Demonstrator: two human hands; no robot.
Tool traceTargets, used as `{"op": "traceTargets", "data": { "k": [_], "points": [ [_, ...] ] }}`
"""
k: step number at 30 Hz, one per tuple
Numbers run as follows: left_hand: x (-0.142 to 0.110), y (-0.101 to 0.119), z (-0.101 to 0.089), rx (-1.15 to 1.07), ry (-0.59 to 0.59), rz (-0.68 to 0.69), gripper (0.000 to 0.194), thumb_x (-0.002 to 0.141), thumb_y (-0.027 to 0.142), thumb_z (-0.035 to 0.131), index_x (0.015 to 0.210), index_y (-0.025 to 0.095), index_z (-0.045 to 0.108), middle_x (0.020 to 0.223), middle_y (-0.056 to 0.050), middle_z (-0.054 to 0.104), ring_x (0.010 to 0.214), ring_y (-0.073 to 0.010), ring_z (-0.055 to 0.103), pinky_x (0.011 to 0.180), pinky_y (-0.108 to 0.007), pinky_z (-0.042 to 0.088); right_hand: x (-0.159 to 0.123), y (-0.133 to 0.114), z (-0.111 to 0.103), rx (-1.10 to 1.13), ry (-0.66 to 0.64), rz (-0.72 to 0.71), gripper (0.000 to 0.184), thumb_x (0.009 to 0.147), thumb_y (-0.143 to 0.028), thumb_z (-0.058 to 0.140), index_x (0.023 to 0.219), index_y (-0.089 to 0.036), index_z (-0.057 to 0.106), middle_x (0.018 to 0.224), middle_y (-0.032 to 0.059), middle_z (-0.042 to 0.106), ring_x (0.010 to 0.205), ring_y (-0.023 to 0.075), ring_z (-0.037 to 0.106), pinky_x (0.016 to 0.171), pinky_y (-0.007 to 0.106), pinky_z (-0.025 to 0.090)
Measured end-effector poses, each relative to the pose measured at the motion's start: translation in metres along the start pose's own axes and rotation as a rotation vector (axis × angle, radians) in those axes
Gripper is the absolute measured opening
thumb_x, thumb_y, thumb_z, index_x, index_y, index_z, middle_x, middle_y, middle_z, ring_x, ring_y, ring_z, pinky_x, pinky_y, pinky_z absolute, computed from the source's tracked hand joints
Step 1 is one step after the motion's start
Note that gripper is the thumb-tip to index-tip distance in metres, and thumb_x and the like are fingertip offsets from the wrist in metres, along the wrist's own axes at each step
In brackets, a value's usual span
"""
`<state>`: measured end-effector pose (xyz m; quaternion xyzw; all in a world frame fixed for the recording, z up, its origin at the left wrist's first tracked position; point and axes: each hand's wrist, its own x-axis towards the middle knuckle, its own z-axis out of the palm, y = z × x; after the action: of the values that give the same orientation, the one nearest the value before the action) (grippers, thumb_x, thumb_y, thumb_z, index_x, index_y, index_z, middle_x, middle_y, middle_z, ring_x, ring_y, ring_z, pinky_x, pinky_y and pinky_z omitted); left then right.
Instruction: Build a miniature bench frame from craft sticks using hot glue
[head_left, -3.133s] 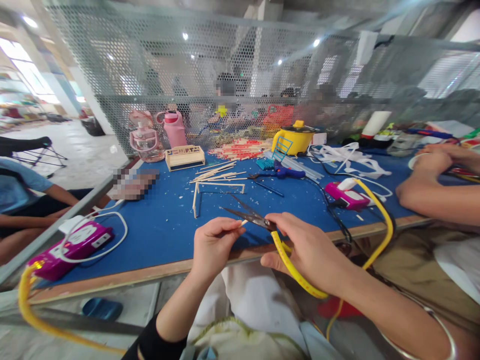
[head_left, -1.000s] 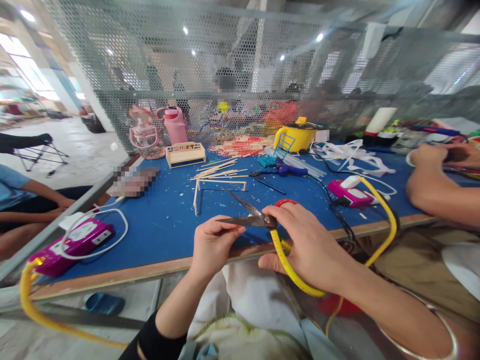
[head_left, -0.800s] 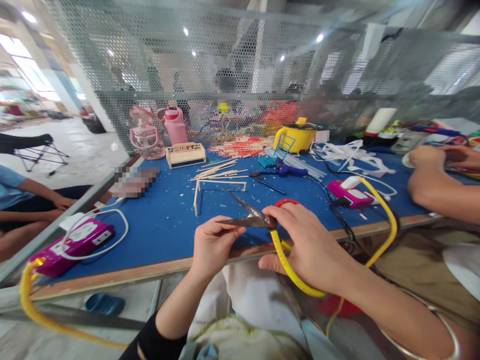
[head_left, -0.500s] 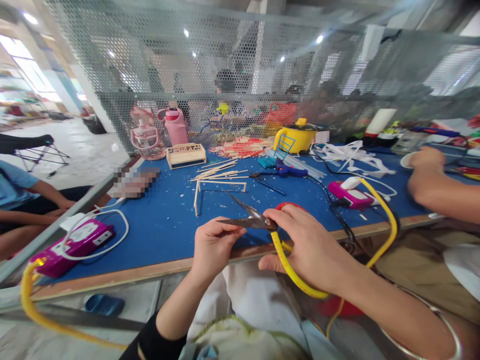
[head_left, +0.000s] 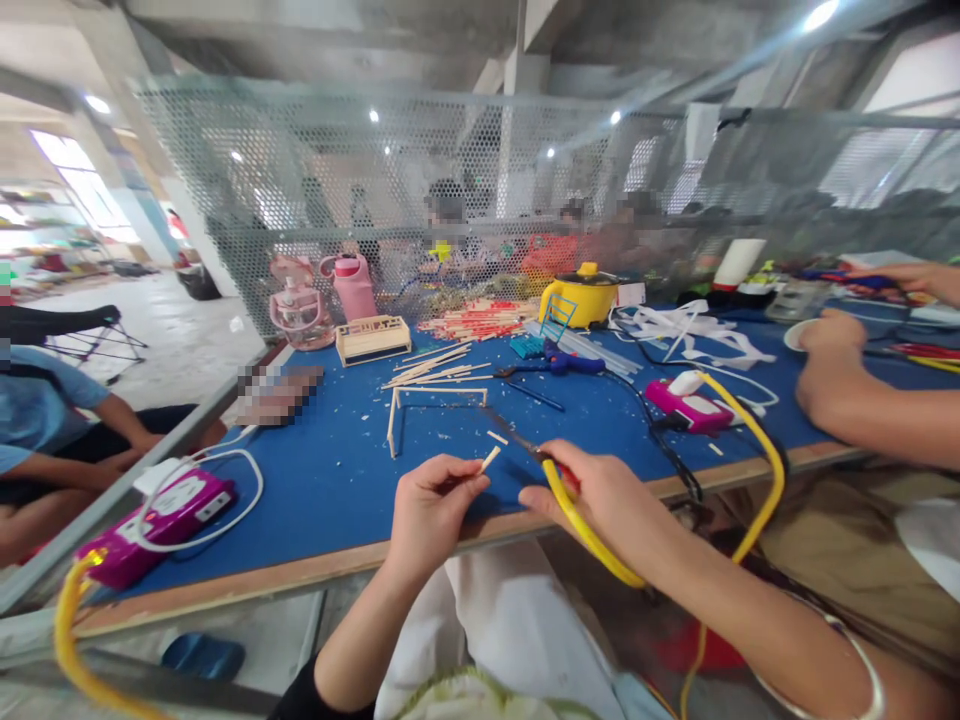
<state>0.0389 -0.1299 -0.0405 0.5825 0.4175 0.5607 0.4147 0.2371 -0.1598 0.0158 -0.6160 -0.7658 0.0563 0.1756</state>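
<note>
My left hand [head_left: 431,510] is closed in a pinch on a short wooden stick [head_left: 489,459] that pokes up to the right of its fingertips. My right hand [head_left: 600,495] grips the red handles of a pair of scissors [head_left: 517,436]; the blades point away to the upper left and look closed. A small cut-off stick piece [head_left: 496,438] shows over the blue table [head_left: 330,460] beside the blades. Both hands hover at the table's near edge. A stick frame [head_left: 420,400] stands just beyond them.
A yellow cable [head_left: 750,470] loops past my right wrist to a pink power strip [head_left: 686,405]; another pink strip [head_left: 161,515] lies at left. Loose sticks [head_left: 435,360], a blue glue gun [head_left: 574,362], a yellow pot [head_left: 581,295], pink bottles [head_left: 352,285] and a mesh fence stand behind. Other people's arms [head_left: 847,400] rest at right.
The scissor blades, open around the stick before, have closed and a small piece has come off. The stick end now shows clear of the blades. The camera tilted up slightly.
</note>
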Motion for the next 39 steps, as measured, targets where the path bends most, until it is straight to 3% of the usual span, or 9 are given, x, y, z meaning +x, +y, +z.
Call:
{"op": "traceTargets", "data": {
  "k": [2, 5, 11, 14, 19, 23, 30, 34, 39],
  "points": [
    [0.001, 0.002, 0.0, -0.023, -0.028, -0.077, 0.015, 0.069, 0.024, 0.069, 0.081, 0.015, 0.068, 0.076, -0.003, 0.07, 0.069, -0.0128, 0.063, 0.065, -0.022, 0.05, 0.009, 0.025, -0.004, -0.129, 0.038, 0.228, 0.044, 0.079, -0.054, 0.051, 0.107, -0.02, 0.052, 0.078, 0.0075, 0.069, 0.07, 0.0243, 0.066, 0.054, 0.028, 0.039],
    [0.004, 0.005, 0.002, -0.063, -0.092, -0.153, 0.021, 0.069, 0.023, 0.068, 0.088, 0.014, 0.065, 0.076, -0.002, 0.067, 0.064, -0.0101, 0.06, 0.06, -0.02, 0.047, 0.022, 0.068, -0.01, -0.309, -0.064, 0.458, 0.043, 0.079, -0.037, 0.052, 0.115, -0.012, 0.048, 0.087, 0.0159, 0.069, 0.077, 0.0309, 0.066, 0.057, 0.032, 0.039],
    [0.023, 0.009, 0.004, -0.059, -0.223, -0.246, 0.034, 0.073, 0.027, 0.065, 0.104, 0.013, 0.061, 0.071, 0.0, 0.059, 0.059, -0.0101, 0.058, 0.053, -0.02, 0.043, 0.049, 0.09, -0.024, -0.468, -0.198, 0.313, 0.031, 0.08, -0.028, 0.049, 0.104, -0.012, 0.06, 0.098, 0.0197, 0.067, 0.093, 0.0345, 0.063, 0.071, 0.04, 0.044],
    [0.04, 0.015, 0.005, -0.005, -0.257, -0.247, 0.027, 0.075, 0.025, 0.061, 0.1, 0.014, 0.061, 0.072, 0.0, 0.058, 0.062, -0.0111, 0.06, 0.054, -0.02, 0.044, 0.081, 0.089, -0.029, -0.468, -0.127, 0.247, 0.024, 0.077, -0.028, 0.054, 0.093, -0.015, 0.066, 0.098, 0.0186, 0.067, 0.094, 0.034, 0.063, 0.075, 0.041, 0.044],
    [0.066, 0.017, 0.015, -0.005, -0.275, -0.365, 0.015, 0.076, 0.017, 0.054, 0.091, 0.015, 0.054, 0.074, 0.0, 0.059, 0.058, -0.0097, 0.059, 0.051, -0.02, 0.045, 0.151, 0.113, -0.021, -0.448, 0.009, 0.302, 0.037, 0.078, -0.012, 0.047, 0.113, -0.011, 0.059, 0.113, 0.0225, 0.06, 0.106, 0.0314, 0.057, 0.082, 0.04, 0.043],
    [0.074, 0.008, 0.023, 0.067, -0.32, -0.401, 0.011, 0.075, 0.016, 0.05, 0.087, 0.017, 0.052, 0.069, 0.001, 0.057, 0.057, -0.0107, 0.057, 0.048, -0.019, 0.044, 0.177, 0.135, -0.007, -0.421, 0.01, 0.297, 0.035, 0.077, -0.006, 0.045, 0.107, -0.012, 0.061, 0.108, 0.0184, 0.063, 0.103, 0.0312, 0.058, 0.084, 0.044, 0.041],
    [0.075, 0.009, 0.029, 0.481, -0.387, -0.125, 0.017, 0.075, 0.014, 0.044, 0.083, 0.017, 0.059, 0.065, -0.001, 0.06, 0.055, -0.0115, 0.05, 0.052, -0.022, 0.035, 0.176, 0.142, 0.001, -0.335, 0.158, 0.28, 0.035, 0.077, -0.009, 0.044, 0.108, -0.01, 0.059, 0.109, 0.0205, 0.062, 0.103, 0.031, 0.057, 0.082, 0.038, 0.04],
    [0.084, 0.016, 0.038, 0.648, -0.357, 0.077, 0.015, 0.077, 0.026, 0.049, 0.083, 0.019, 0.062, 0.069, -0.003, 0.064, 0.062, -0.0151, 0.054, 0.056, -0.024, 0.035, 0.19, 0.135, -0.019, -0.222, 0.273, 0.323, 0.036, 0.082, -0.023, 0.043, 0.112, -0.008, 0.057, 0.107, 0.0216, 0.063, 0.097, 0.031, 0.06, 0.075, 0.035, 0.042],
    [0.093, 0.015, 0.05, 0.772, -0.316, 0.112, 0.023, 0.082, 0.031, 0.045, 0.085, 0.019, 0.064, 0.072, -0.005, 0.067, 0.064, -0.0168, 0.058, 0.055, -0.025, 0.034, 0.181, 0.102, -0.044, -0.081, 0.421, 0.33, 0.043, 0.09, -0.038, 0.03, 0.11, -0.009, 0.056, 0.105, 0.0178, 0.064, 0.1, 0.0263, 0.06, 0.077, 0.029, 0.043]
  ]
}}
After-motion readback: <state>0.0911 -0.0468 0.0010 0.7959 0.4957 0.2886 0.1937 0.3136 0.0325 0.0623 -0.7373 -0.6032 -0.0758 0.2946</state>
